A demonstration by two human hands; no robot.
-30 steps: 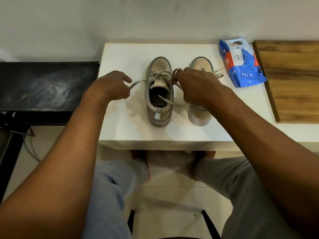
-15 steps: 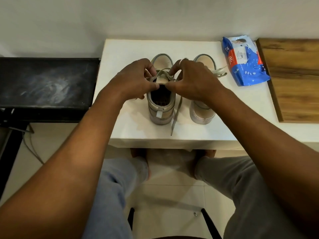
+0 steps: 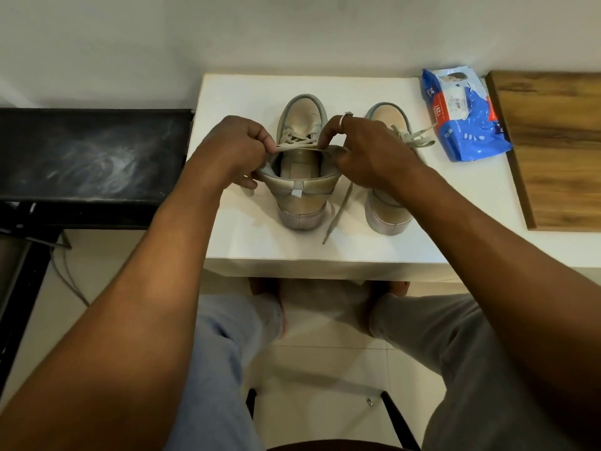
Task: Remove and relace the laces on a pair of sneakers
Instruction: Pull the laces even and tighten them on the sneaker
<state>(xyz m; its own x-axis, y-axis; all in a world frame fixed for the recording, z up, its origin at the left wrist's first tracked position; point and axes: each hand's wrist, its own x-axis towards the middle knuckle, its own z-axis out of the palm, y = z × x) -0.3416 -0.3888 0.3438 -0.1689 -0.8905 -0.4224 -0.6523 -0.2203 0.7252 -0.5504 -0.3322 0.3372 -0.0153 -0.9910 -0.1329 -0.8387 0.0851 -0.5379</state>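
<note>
Two beige sneakers stand side by side on a white table [image 3: 374, 252], heels toward me. My left hand [image 3: 237, 151] pinches the grey lace [image 3: 297, 146] at the left side of the left sneaker [image 3: 300, 190]'s collar. My right hand [image 3: 364, 151], a ring on one finger, pinches the same lace at the collar's right side. The lace is stretched flat across the shoe's opening between both hands. One loose lace end [image 3: 338, 216] trails down toward the table's front edge. The right sneaker [image 3: 387, 209] is partly hidden by my right wrist, its laces tied.
A blue wipes packet [image 3: 461, 115] lies at the table's back right. A wooden board [image 3: 553, 148] borders the table on the right. A black bench [image 3: 87, 154] stands to the left. My knees and a stool's black frame are below.
My left hand came in from the left, where it held a lace end out sideways, to the left sneaker's collar. The lace now runs taut across the opening. The view has tilted slightly.
</note>
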